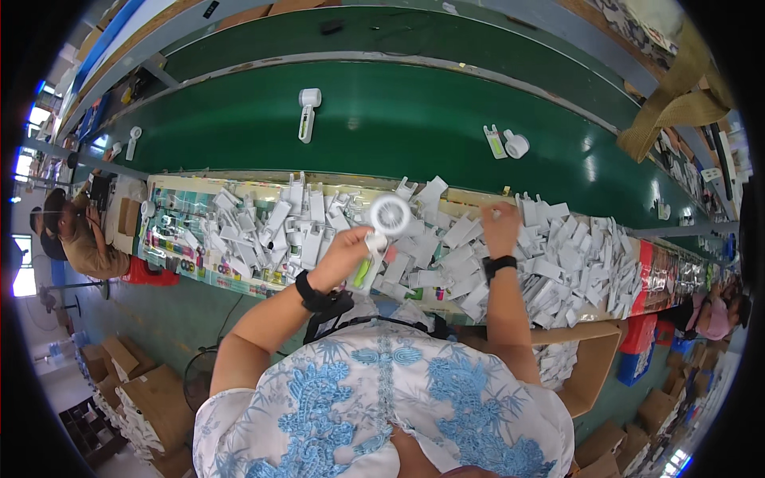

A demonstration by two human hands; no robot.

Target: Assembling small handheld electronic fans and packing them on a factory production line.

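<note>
My left hand (341, 253) is closed around the handle of a small white handheld fan (390, 213). The fan's round grille faces up, and bright green shows in the opened handle below it. Over to the right, my right hand (500, 229) is at the far side of a heap of white plastic housings (562, 259). Its fingers are curled together, and whatever they pinch, if anything, is too small to make out. More white housings (311, 219) lie heaped to the left of the fan.
Beyond the bench runs a green conveyor belt (398, 111). On it lie a white fan (307, 115) and an open fan with a loose handle part (506, 142). A cardboard box (594, 362) with white parts stands beside me at right. Co-workers sit at both sides.
</note>
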